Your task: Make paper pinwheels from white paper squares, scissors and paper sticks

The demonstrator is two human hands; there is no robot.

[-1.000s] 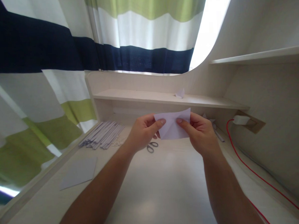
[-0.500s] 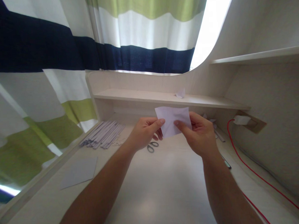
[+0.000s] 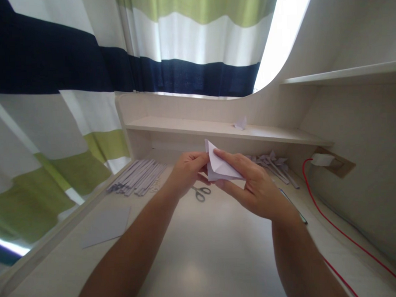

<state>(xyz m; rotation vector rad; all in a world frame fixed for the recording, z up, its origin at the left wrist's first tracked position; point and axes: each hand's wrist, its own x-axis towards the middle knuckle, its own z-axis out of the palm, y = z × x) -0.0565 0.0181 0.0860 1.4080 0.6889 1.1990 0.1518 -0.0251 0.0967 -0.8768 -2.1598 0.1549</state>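
Between my hands, above the desk, is a sheet of white paper (image 3: 222, 167), partly folded with an upper layer opened into a pointed flap. My left hand (image 3: 190, 170) pinches its left edge, the thumb on the near side and some fingers hidden behind it. My right hand (image 3: 252, 181) grips the paper from the right, index finger on the upper flap and thumb along the lower edge. Under the paper and my left hand, scissors (image 3: 201, 193) lie on the desk with their handles showing.
Rolled paper sticks (image 3: 138, 177) lie in a row at the back left, near a flat paper stack (image 3: 107, 226). Folded paper pieces with stems (image 3: 277, 164) rest at the back right. A phone (image 3: 294, 207) and a red cable (image 3: 332, 223) lie right. A folded paper (image 3: 240, 123) sits on the shelf.
The paper, a flat rectangle before, now has a layer lifted into a pointed flap. My right hand has turned and shifted left over it; my left hand stays at the left edge.
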